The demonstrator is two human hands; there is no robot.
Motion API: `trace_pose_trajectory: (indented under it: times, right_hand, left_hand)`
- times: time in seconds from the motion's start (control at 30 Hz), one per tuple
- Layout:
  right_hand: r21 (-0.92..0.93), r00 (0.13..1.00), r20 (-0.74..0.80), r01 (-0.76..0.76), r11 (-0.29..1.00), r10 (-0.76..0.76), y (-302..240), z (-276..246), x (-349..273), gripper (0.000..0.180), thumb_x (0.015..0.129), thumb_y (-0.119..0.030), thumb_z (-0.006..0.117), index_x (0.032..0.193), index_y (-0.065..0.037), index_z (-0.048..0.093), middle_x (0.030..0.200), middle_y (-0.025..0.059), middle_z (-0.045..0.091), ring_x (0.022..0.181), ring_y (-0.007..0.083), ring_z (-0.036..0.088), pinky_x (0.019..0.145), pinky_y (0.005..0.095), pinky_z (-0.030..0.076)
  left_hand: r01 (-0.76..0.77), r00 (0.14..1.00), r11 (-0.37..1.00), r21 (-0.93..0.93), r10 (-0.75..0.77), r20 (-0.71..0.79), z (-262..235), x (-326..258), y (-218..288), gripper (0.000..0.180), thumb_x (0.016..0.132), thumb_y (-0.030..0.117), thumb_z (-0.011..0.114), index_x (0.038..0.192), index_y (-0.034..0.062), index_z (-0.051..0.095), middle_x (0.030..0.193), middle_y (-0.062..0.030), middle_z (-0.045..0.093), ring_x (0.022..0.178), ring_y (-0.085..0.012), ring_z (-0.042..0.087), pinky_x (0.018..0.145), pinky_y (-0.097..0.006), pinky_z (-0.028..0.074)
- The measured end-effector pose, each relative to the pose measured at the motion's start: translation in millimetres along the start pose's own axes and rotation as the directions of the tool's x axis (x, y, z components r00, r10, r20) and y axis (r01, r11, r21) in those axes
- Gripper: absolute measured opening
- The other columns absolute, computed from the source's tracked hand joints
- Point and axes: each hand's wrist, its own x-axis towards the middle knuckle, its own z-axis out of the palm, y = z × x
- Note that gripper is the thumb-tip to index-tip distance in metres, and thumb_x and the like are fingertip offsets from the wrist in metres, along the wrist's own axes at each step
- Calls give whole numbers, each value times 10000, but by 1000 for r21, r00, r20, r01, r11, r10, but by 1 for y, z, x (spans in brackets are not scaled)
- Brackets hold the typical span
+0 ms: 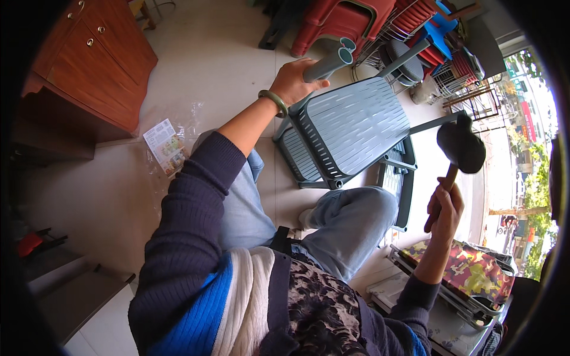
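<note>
My left hand (297, 82), with a bangle at its wrist, is wrapped round a thick grey tube (325, 66) with an open round end. The tube belongs to, or rests against, a grey plastic frame with a slatted panel (356, 127), lying tilted between my knees on the floor. Further thin grey legs (436, 121) stick out from its far right side. On the right, my right hand (446, 207) grips the wooden handle of a mallet (462, 147). Its black head is raised, apart from the frame.
A wooden cabinet (95, 65) stands at the far left. A printed leaflet (166, 147) and clear plastic film lie on the floor. Stacked red stools (338, 26) and chairs fill the back right. Folded camouflage-pattern furniture (469, 270) is by my right elbow.
</note>
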Motion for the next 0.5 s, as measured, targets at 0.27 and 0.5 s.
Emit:
trace_pose_trajectory:
  times: [0.27,0.5]
  right_hand:
    - [-98,875,410,324,941,-258,-144,82,65,513,912,-104,525,1396,-29,370,600,-3,487,445,54,429,413,195,336]
    - [-182,843,437,424,887,-314,-158,146,89,471,988,-201,471,1427,-69,361,625,-12,482,413,21,429,370,177,364]
  left_hand:
    - [208,970,941,-265,-233,-66,0,-5,-10,267,739,234,803,862,33,677,748,-72,668,675,-154,595,677,-308,488]
    - [236,953,818,-524,-300,-39,9,-6,-25,337,688,271,845,859,28,686,742,-36,660,683,-113,584,671,-283,478]
